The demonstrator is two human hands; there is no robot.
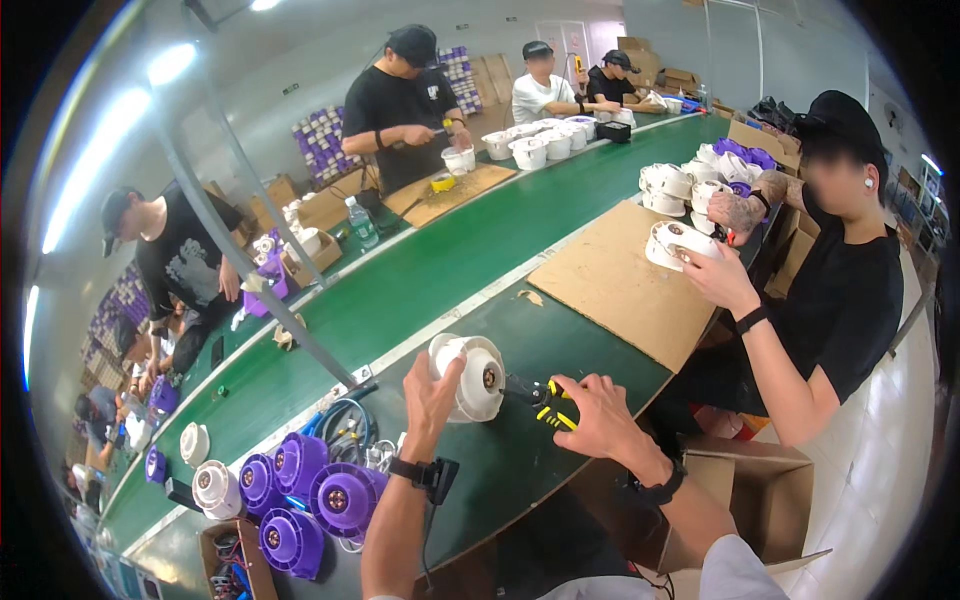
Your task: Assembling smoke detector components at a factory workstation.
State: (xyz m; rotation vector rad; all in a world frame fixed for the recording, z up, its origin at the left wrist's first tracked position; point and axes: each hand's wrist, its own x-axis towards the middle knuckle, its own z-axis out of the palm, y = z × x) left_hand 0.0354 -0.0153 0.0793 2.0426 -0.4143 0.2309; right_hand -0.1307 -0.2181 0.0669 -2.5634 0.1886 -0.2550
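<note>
The fingers of the left hand [432, 398] grip a white round housing [478, 402] above the green table [505, 455]; those of the right hand [602, 418] hold black-yellow pliers [546, 400] near it. Beyond, a bottle [361, 224] carries a label, too small for reading.

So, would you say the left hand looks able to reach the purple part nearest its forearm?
Probably yes: that purple part lies close beside the forearm, with nothing seen covering its top. The left hand holds a white part, though, so it would likely need freeing first.
</note>
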